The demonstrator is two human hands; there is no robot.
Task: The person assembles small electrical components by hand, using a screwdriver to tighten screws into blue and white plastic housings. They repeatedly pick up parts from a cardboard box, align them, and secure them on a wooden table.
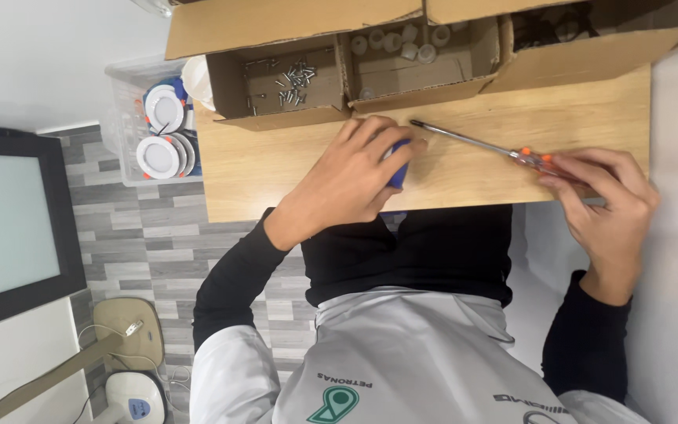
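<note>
Two bare hands rest on a wooden board (276, 173) across the person's lap. Left hand (355, 177) is curled shut around a small blue object (399, 169), mostly hidden under the fingers. Right hand (606, 204), at three o'clock from it, pinches the orange-and-clear handle of a screwdriver (480, 144), whose shaft tip lies just beside the left fingertips. At twelve o'clock, cardboard boxes hold screws (292, 82) and white caps (402, 41).

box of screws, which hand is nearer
Left. The left hand, wrapped round a blue object, lies just below the box of screws; the right hand holds the screwdriver far right.
</note>
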